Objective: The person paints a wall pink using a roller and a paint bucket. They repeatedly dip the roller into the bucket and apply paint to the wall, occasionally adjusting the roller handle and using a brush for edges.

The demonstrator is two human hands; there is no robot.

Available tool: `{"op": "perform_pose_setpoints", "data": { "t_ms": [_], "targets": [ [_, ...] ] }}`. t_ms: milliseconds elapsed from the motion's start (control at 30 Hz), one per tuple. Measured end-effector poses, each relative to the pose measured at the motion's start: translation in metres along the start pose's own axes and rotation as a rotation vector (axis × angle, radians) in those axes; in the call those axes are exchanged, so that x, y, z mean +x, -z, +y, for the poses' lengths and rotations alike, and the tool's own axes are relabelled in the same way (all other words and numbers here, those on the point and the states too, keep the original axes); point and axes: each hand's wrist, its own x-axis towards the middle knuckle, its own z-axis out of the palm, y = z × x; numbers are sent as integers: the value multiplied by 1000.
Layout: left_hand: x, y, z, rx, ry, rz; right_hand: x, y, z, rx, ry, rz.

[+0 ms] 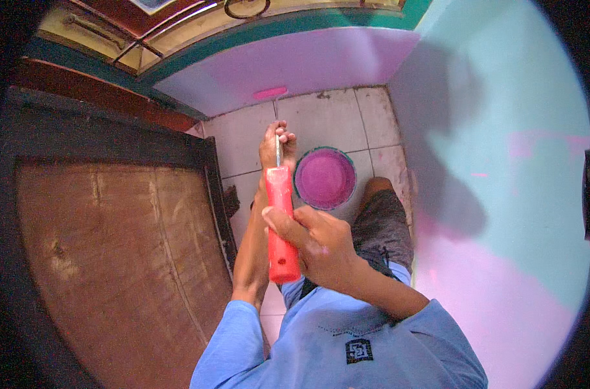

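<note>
A paint roller with a red plastic handle (281, 228) runs upright through the middle of the view. My right hand (326, 240) is wrapped around this handle, thumb across its top side. Farther along, my left hand (278, 141) has its fingers curled around the roller's metal rod. The pink roller head (269, 92) is against the lower part of the purple-pink wall (319, 56), just above the floor. Right of my left hand, a round bucket (325, 178) with a green rim and pink paint inside stands on the tiles.
A brown wooden door panel (110, 253) with a dark frame fills the left side. To the right rises a light-blue wall (533, 189) with pink patches. Window metalwork (246, 7) shows at the top. White floor tiles (244, 146) lie between; my leg (384, 219) is beside the bucket.
</note>
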Motion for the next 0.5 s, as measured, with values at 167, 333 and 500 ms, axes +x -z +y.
{"op": "perform_pose_setpoints", "data": {
  "t_ms": [167, 333, 500],
  "targets": [
    [-39, -37, 19, -63, -33, -100, 0, 39, -49, 53, 107, -65],
    [-92, -88, 36, -112, -43, -279, -9, 64, -80, 26, 231, 24],
    [-115, -105, 45, -141, -36, -323, -22, 67, -96, 40, 287, 138]
  ]
}}
